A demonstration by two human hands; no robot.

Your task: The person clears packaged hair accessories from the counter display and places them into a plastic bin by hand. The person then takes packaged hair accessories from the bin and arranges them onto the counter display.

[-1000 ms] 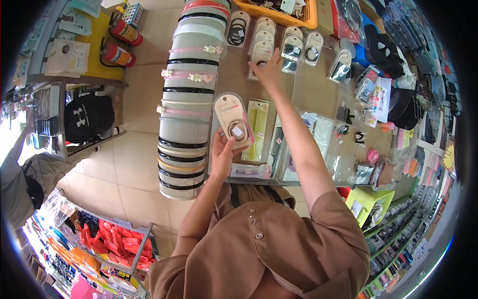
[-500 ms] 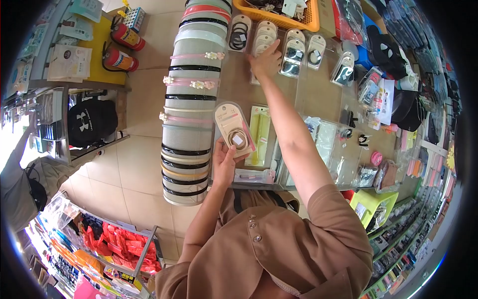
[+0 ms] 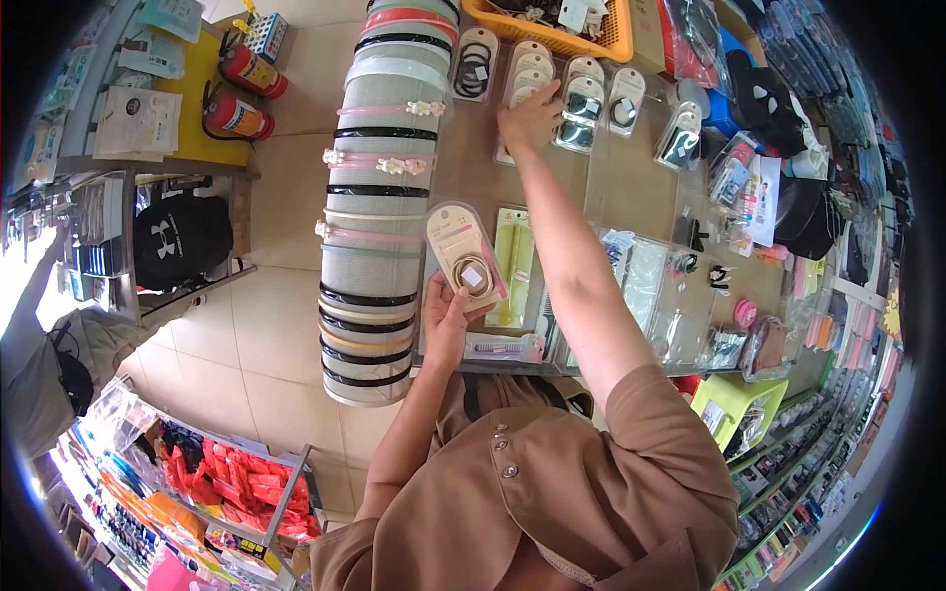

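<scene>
My left hand [image 3: 448,320] is closed around the lower edge of a carded pack of hair ties [image 3: 461,246], tan rings on a cream card with a rounded top. It is held tilted above the counter's front left part. Farther up, my right hand [image 3: 529,120] reaches over an overlapping row of similar packs [image 3: 532,65]. Its fingers are apart and lie on or just above them, covering the lower ones. To its left lies a pack of black hair ties [image 3: 474,71]; to its right are packs with dark items [image 3: 582,106] and another small pack [image 3: 625,102].
A tall grey roll of headbands [image 3: 372,266] stands along the counter's left side. An orange basket [image 3: 619,44] sits at the back. A yellow-green comb pack [image 3: 511,266] lies near my left hand. Caps [image 3: 803,212] are at right; fire extinguishers [image 3: 241,118] at far left. A person's sleeve [image 3: 34,364] shows at left.
My right hand has shifted slightly right and down over the row of packs. My left hand and its pack have hardly moved.
</scene>
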